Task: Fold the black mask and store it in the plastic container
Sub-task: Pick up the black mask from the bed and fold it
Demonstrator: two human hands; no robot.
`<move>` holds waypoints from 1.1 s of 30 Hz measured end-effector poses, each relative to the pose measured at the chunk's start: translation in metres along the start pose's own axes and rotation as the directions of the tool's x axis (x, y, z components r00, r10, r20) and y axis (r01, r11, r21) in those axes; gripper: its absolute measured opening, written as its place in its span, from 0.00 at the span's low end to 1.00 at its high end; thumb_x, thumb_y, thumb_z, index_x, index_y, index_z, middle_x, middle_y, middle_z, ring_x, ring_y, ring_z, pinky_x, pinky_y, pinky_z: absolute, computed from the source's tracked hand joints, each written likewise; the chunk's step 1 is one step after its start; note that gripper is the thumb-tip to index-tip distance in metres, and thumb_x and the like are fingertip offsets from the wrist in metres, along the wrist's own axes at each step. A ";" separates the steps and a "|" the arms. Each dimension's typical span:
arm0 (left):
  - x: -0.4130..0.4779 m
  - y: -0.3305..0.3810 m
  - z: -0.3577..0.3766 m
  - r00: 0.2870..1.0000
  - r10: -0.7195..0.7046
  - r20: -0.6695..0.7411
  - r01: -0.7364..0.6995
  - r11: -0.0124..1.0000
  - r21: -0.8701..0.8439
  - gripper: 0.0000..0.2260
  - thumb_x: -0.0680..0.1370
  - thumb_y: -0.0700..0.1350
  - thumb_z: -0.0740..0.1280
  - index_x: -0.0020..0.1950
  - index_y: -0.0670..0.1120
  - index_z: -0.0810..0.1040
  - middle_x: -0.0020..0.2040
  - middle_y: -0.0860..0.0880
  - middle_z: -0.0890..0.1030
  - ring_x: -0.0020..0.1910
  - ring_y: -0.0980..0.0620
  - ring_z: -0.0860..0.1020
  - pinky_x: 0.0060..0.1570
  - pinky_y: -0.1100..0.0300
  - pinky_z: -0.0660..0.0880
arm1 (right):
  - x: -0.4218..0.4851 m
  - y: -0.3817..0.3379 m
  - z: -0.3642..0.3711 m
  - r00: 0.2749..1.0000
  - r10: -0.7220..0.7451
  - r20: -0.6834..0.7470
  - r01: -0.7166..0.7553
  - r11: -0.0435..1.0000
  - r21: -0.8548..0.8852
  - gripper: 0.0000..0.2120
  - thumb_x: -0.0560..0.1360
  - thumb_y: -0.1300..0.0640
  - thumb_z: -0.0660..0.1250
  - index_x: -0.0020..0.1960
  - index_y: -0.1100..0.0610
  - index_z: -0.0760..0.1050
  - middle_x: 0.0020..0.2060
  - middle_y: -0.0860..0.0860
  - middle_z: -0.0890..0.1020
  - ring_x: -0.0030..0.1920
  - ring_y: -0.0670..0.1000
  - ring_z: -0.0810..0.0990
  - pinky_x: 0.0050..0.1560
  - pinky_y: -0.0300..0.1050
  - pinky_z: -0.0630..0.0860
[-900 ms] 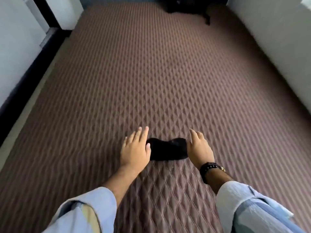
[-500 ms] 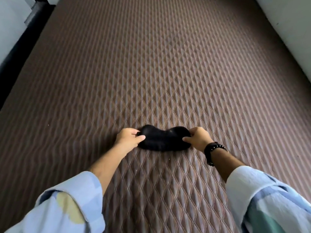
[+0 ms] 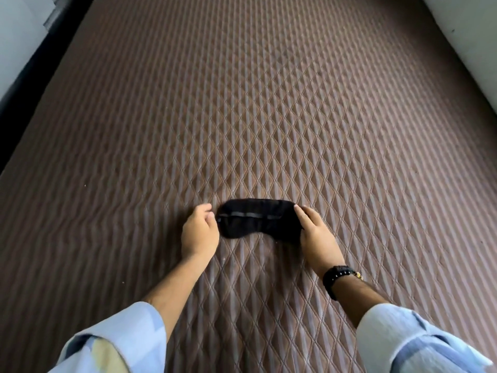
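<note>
A black eye mask (image 3: 258,220) lies flat on the brown quilted mattress (image 3: 242,103), its strap running as a grey line across its back. My left hand (image 3: 199,232) sits at the mask's left end with fingers curled against the edge. On the mask's right end rests my right hand (image 3: 316,232), fingers lying over the fabric. A black watch is on my right wrist. No plastic container is in view.
A white wall (image 3: 470,49) runs along the mattress on the right. On the left a dark gap (image 3: 24,84) and a pale wall border the mattress. Light blue sleeves fill the bottom corners.
Both hands pinched the mask's ends and lifted it, and now it lies turned over, spread flat with the strap side up. The camera has tilted further down.
</note>
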State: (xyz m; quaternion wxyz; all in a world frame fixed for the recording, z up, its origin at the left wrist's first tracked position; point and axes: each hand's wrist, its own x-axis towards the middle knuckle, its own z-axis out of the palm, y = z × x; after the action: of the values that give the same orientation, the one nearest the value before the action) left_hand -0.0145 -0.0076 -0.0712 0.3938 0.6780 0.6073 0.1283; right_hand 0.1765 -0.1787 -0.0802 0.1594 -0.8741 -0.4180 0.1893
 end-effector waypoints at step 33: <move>-0.058 0.108 0.089 0.947 0.138 0.291 -0.198 0.962 0.190 0.14 0.77 0.58 0.69 0.61 0.55 0.80 0.57 0.52 0.86 0.59 0.45 0.83 0.58 0.47 0.81 | -0.021 -0.005 0.016 0.998 -0.043 -0.051 0.043 0.999 -0.009 0.25 0.78 0.58 0.59 0.75 0.50 0.66 0.75 0.50 0.67 0.70 0.53 0.67 0.67 0.60 0.68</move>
State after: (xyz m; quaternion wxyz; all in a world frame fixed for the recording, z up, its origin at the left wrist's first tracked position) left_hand 0.1083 -0.0894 -0.0370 0.3857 0.7775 0.4968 -0.0007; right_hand 0.1535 -0.1907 -0.0882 0.1707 -0.8700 -0.4333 0.1620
